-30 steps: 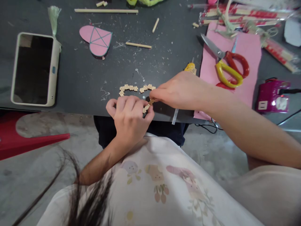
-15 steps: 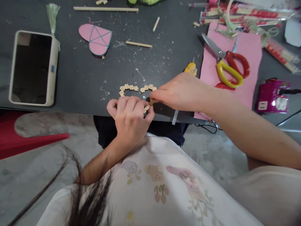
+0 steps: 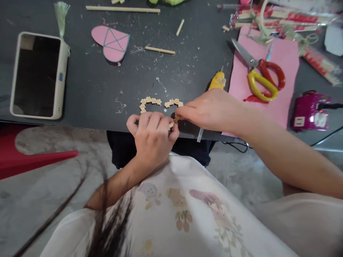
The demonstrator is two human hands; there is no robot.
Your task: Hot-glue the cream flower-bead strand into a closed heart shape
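Note:
An outline of small pale round pieces [image 3: 150, 100], like slices of wooden stick joined together, lies at the table's front edge. It curves into two rounded lobes, with a gap between them at the top. My left hand [image 3: 154, 132] covers its lower left part, fingers curled over it and the thumb at its lower tip. From the right, my right hand [image 3: 205, 109] pinches the right side, its fingertips close to the left thumb. A yellow glue gun [image 3: 217, 81] lies just beyond my right hand, partly hidden by it.
A pink heart-shaped card [image 3: 116, 44] and cut sticks [image 3: 160, 50] lie further back. At left stands a white device with a dark screen [image 3: 37, 75]. Scissors [image 3: 257, 69] rest on pink sheet [image 3: 284, 71] at right, near a purple box [image 3: 311, 110] and wrapped chopsticks [image 3: 320, 60].
Both hands have shifted slightly to the right together with the pale outline. Their grip looks the same. The whole view has also moved a little.

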